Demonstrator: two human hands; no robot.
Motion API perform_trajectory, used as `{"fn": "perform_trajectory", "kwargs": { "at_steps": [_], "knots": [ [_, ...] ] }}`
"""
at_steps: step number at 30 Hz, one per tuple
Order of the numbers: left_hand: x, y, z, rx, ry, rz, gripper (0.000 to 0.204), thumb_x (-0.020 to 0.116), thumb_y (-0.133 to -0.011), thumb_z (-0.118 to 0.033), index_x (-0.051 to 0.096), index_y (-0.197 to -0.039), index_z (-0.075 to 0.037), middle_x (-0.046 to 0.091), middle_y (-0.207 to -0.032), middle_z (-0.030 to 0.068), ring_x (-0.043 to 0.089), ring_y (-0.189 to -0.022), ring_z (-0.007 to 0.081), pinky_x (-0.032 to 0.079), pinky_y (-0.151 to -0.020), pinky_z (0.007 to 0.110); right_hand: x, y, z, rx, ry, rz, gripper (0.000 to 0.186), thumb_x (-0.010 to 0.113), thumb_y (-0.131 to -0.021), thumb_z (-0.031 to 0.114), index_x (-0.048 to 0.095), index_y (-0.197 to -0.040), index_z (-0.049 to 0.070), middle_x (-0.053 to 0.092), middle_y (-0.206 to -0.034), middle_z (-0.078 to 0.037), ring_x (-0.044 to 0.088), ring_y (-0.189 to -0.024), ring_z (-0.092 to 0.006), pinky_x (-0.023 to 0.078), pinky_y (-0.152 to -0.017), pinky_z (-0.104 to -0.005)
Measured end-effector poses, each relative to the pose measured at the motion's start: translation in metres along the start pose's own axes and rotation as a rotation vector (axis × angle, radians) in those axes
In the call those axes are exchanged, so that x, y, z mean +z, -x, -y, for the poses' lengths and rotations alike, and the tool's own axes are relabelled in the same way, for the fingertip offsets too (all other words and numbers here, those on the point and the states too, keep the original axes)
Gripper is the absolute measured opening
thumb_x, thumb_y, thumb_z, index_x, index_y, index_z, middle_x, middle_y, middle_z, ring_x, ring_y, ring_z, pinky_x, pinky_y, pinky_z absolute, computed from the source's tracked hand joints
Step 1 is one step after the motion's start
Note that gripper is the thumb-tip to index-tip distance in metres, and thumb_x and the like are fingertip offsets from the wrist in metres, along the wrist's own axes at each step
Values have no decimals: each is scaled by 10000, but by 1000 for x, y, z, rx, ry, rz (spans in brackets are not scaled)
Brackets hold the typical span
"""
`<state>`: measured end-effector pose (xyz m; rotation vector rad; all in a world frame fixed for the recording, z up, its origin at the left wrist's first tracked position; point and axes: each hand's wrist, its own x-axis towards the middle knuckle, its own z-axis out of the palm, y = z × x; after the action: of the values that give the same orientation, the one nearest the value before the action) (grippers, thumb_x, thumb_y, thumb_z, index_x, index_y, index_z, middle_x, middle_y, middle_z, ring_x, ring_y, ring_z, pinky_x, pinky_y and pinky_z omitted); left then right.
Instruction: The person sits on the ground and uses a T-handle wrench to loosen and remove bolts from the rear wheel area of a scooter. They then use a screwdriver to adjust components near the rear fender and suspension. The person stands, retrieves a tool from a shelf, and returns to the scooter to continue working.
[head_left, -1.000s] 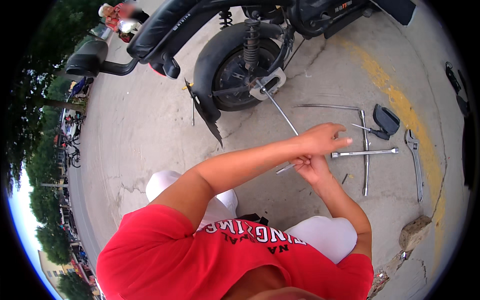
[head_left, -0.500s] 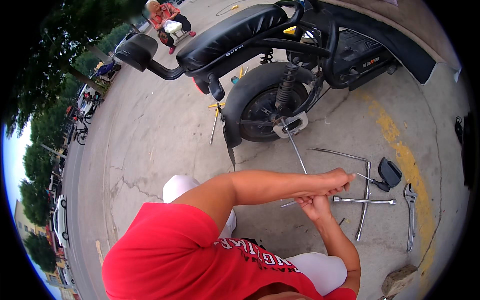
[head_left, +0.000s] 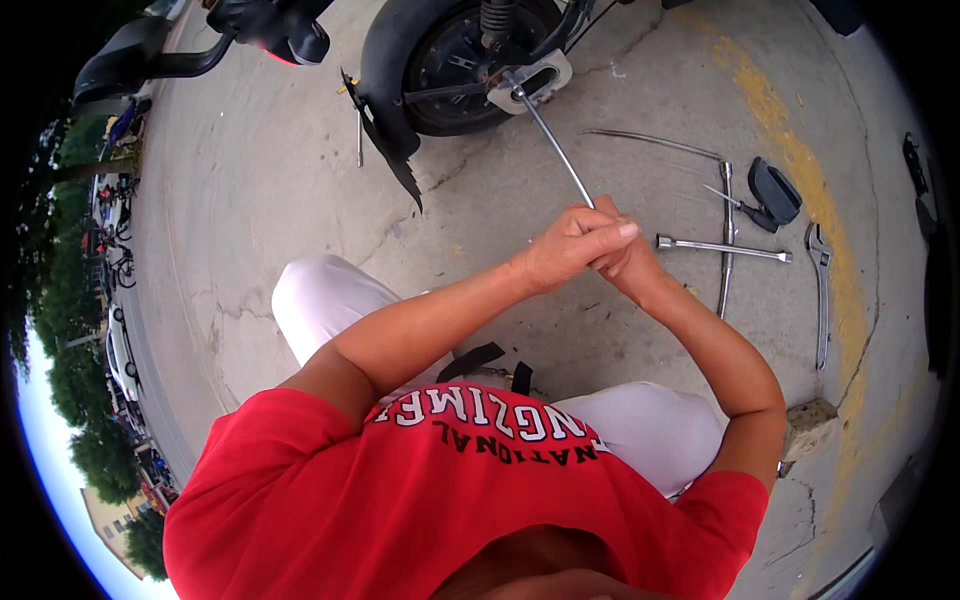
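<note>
My left hand [head_left: 575, 246] and my right hand [head_left: 632, 264] are closed together around the lower end of a long metal socket wrench [head_left: 557, 150]. Its shaft slants up and left to the rear axle of a black electric scooter, where its tip meets a pale metal bracket [head_left: 549, 78]. The grip end is hidden inside my hands. Behind the bracket stands the scooter's rear wheel [head_left: 450, 70], with a torn black mudguard flap [head_left: 385, 135] hanging on its left.
Right of my hands, a socket wrench [head_left: 715, 246] lies across an L-shaped bar [head_left: 727, 190]. Near them are a screwdriver [head_left: 752, 212], a black plastic piece [head_left: 773, 190] and an adjustable wrench [head_left: 820, 295]. A rough block [head_left: 808, 428] sits by my right elbow. Another tool [head_left: 360, 138] lies left of the flap.
My view has tipped downward. My left hand, earlier reaching across to the right of my right hand, now sits left of it. The tools on the ground appear unmoved.
</note>
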<state>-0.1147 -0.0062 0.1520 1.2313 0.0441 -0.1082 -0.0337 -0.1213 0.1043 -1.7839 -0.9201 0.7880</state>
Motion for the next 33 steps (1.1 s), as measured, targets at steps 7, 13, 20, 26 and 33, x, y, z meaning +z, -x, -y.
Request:
{"fn": "perform_trajectory", "kwargs": {
  "at_steps": [7,13,20,26,33],
  "knots": [
    [-11,18,13,-148,31,-306,362,495,-944,-290,493,-685,-37,480,-615,48,574,-749,210,445,-790,413,-12,-9,-5,-64,589,97,137,543,-801,69,472,-881,-17,613,-655,-167,620,-655,-358,484,-591,-420],
    [11,-3,-7,-46,-1356,-55,455,683,-786,-171,383,-1095,-25,579,-668,185,616,-722,346,463,-545,439,-14,0,-7,4,389,45,192,555,-785,63,491,-956,1,626,-714,-175,614,-679,-372,482,-612,-432],
    [7,-6,-14,-182,-1599,58,420,661,-784,-151,405,-1106,-70,592,-609,138,595,-590,368,441,-538,453,-42,10,-46,-140,-177,-85,401,518,-894,312,550,-1161,15,607,-944,-89,565,-943,-238,451,-822,-362],
    [11,-14,-13,-142,-1597,72,216,632,-804,-171,530,-950,-48,598,-614,150,598,-593,355,453,-549,439,-16,-17,-107,431,-1766,-343,492,456,-948,376,503,-1160,-66,547,-959,-98,513,-965,-212,437,-888,-347],
    [5,-9,8,-349,-1200,-75,190,556,-853,-167,610,-878,13,593,-638,164,583,-587,294,448,-581,390,-18,-26,-97,238,-2071,-162,268,354,-993,233,463,-902,7,272,-504,47,219,-389,-67,198,-356,-230]
  ]
}}
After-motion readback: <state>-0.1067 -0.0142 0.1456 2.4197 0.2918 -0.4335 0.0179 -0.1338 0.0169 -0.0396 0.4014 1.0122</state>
